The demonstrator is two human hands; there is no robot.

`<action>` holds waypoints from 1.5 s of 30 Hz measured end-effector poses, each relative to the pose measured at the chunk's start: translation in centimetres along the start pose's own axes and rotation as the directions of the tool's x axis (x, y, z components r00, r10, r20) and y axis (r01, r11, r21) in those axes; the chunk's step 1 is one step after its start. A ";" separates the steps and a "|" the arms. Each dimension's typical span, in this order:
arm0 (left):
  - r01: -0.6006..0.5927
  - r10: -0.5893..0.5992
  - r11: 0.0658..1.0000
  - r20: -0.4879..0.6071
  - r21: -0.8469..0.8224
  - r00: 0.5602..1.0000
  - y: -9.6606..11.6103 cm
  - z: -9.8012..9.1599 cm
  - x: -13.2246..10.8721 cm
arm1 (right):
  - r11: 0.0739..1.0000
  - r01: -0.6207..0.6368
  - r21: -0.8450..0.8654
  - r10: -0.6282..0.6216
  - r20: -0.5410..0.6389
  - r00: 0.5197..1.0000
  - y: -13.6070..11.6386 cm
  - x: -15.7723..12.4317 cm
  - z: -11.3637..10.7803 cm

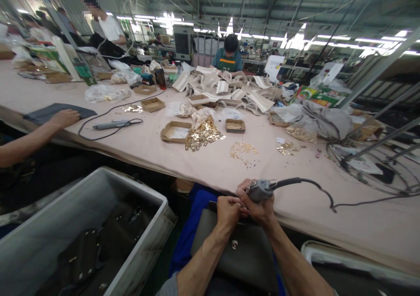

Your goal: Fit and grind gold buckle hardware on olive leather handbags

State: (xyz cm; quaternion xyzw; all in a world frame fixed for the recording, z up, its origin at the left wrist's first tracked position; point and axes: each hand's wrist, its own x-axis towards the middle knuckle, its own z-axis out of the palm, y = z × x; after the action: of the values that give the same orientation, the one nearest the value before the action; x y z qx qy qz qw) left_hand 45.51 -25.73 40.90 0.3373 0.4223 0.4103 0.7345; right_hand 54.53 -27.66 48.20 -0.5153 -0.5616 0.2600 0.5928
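Note:
A dark grey-brown leather bag [210, 239] lies across my lap, with a small metal clasp [234, 244] on its face. My right hand [259, 206] is wrapped round a grey corded electric screwdriver [260, 190], whose cable leaves to the right over the table. Its tip is hidden by my fingers. My left hand [229, 212] is closed beside it at the bag's far edge, fingertips touching the right hand; what they pinch is hidden. Small gold screws or fittings [243, 150] and a heap of gold metal plates [203, 136] lie on the table beyond.
A grey plastic crate [157, 199] with dark bags stands at my left; another white bin [311, 248] is at right. Small cardboard trays [175, 132] sit on the pink-covered table [147, 151]. A second screwdriver [110, 125] lies near a co-worker's hand [65, 118]. Pale pieces [229, 88] are piled behind.

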 end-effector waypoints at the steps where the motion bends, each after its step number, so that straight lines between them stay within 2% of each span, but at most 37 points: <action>1: -0.005 0.005 1.000 0.004 -0.004 1.000 0.1 0.0 -0.1 | 1.000 0.010 0.007 -0.011 0.027 1.000 -0.2 0.1 -0.2; 3: -0.007 0.007 1.000 0.018 -0.011 1.000 0.3 0.0 -0.2 | 0.998 0.027 0.051 -0.031 0.078 0.996 -1.0 0.6 -0.7; 5: 0.005 -0.005 1.000 0.029 -0.010 1.000 0.2 -0.1 -0.4 | 0.985 0.047 0.166 -0.060 0.075 0.995 -2.4 1.1 -1.7; 9: 0.024 -0.025 1.000 0.038 0.016 0.999 -0.3 -0.3 -0.9 | 0.893 0.155 0.423 -0.082 -0.186 0.979 -6.1 1.7 -4.9; 12: -0.005 0.003 0.999 0.053 0.051 0.999 -0.3 -0.5 -1.2 | 0.878 0.220 0.425 -0.062 -0.354 0.933 -7.9 1.0 -8.1; 16: -0.078 0.070 0.988 0.065 0.134 0.995 0.6 -0.3 -2.1 | 0.900 0.241 0.364 -0.032 -0.495 0.869 -8.4 -1.1 -13.7; 19: -0.148 0.122 0.970 0.138 0.193 0.983 2.2 1.5 -4.4 | 0.918 0.263 0.298 -0.047 -0.576 0.816 -9.4 -2.8 -18.5; 23: -0.289 0.231 0.939 0.281 0.186 0.931 4.8 6.4 -9.7 | 0.930 0.300 0.213 -0.094 -0.651 0.753 -13.4 -4.2 -24.8; 25: -0.337 0.265 0.931 0.374 0.142 0.889 5.5 9.1 -12.5 | 0.924 0.338 0.180 -0.127 -0.688 0.714 -16.0 -4.6 -27.8; 27: -0.356 0.281 0.931 0.467 0.078 0.838 5.2 11.9 -14.9 | 0.915 0.380 0.134 -0.176 -0.715 0.677 -18.8 -5.2 -30.5; 29: -0.350 0.281 0.936 0.553 0.021 0.784 3.8 14.9 -16.9 | 0.912 0.401 0.087 -0.210 -0.741 0.638 -21.7 -6.1 -32.4; 31: -0.297 0.232 0.955 0.658 -0.014 0.716 1.6 17.8 -18.0 | 0.913 0.406 0.048 -0.225 -0.770 0.596 -24.3 -7.2 -33.7; 32: -0.240 0.171 0.971 0.730 -0.010 0.661 0.3 19.0 -18.2 | 0.912 0.408 0.036 -0.230 -0.779 0.583 -25.4 -7.7 -34.1; 33: -0.180 0.096 0.984 0.809 0.012 0.580 -1.0 20.1 -18.3 | 0.912 0.409 0.028 -0.234 -0.782 0.578 -26.2 -8.2 -34.3; 35: -0.092 -0.054 0.991 0.920 0.096 0.388 -3.5 21.2 -17.9 | 0.911 0.411 0.021 -0.240 -0.784 0.572 -27.0 -9.0 -34.5; 36: -0.073 -0.111 0.987 0.937 0.143 0.330 -4.5 21.3 -17.4 | 0.914 0.406 0.018 -0.238 -0.786 0.571 -27.0 -9.4 -34.5; 37: -0.066 -0.155 0.981 0.938 0.184 0.310 -5.3 21.0 -16.7 | 0.920 0.392 0.017 -0.229 -0.788 0.572 -26.6 -9.7 -34.5; 38: -0.068 -0.185 0.973 0.924 0.220 0.334 -5.8 20.4 -15.8 | 0.925 0.379 0.011 -0.223 -0.792 0.568 -26.1 -9.9 -34.4; 39: -0.070 -0.210 0.964 0.900 0.255 0.381 -6.0 19.4 -14.6 | 0.929 0.369 0.005 -0.221 -0.794 0.567 -25.2 -10.1 -34.4; 41: -0.112 -0.190 0.953 0.843 0.282 0.503 -5.8 16.6 -11.8 | 0.937 0.348 0.014 -0.199 -0.799 0.568 -23.0 -10.4 -34.3; 43: -0.104 -0.170 0.947 0.745 0.305 0.646 -4.7 12.6 -8.6 | 0.944 0.325 0.061 -0.138 -0.820 0.556 -20.4 -10.3 -34.2; 45: -0.101 -0.149 0.929 0.610 0.355 0.778 -3.4 7.3 -5.8 | 0.946 0.296 0.135 -0.045 -0.847 0.530 -17.7 -9.7 -34.0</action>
State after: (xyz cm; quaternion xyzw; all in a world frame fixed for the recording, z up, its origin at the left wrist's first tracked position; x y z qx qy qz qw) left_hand 51.38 -33.46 43.07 0.5807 0.2271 0.1781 0.7612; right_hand 79.20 -53.03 65.78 -0.4353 -0.2206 -0.0037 0.8729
